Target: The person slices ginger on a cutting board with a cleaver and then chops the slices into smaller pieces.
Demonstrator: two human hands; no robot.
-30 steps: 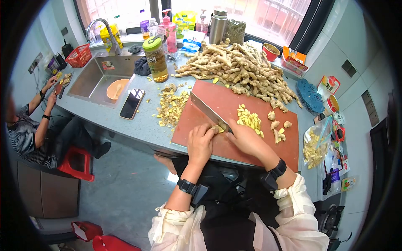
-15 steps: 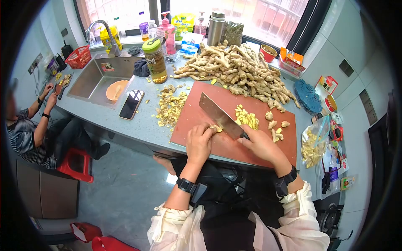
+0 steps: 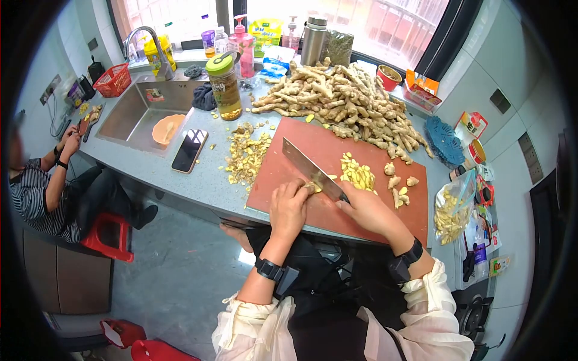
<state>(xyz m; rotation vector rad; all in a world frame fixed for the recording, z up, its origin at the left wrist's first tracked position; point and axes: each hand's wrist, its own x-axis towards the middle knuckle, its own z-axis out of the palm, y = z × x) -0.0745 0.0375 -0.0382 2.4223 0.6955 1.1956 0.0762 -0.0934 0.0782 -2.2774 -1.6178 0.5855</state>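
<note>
My right hand (image 3: 368,209) is wrapped around the handle of a cleaver (image 3: 306,165), its broad blade slanting up to the left over the reddish-brown cutting board (image 3: 271,186). The fingers of my left hand (image 3: 288,209) are closed on a small piece of ginger (image 3: 313,188), right beside the blade. My fingertips partly cover that piece. Pale yellow ginger slices (image 3: 357,173) lie heaped just beyond my right hand. Several knobbly ginger chunks (image 3: 394,182) rest on the board's right side.
Behind the board rises a big pile of whole ginger (image 3: 337,99). Ginger scraps (image 3: 245,157) cover the counter at left, near a phone (image 3: 189,150) and a lidded jar (image 3: 224,90). A bag of ginger (image 3: 453,210) stands right. A seated person (image 3: 45,198) is beyond the sink (image 3: 135,117).
My right hand and the cleaver have shifted slightly left, bringing the blade closer to the ginger piece. My left hand stays nearly in place, still holding it.
</note>
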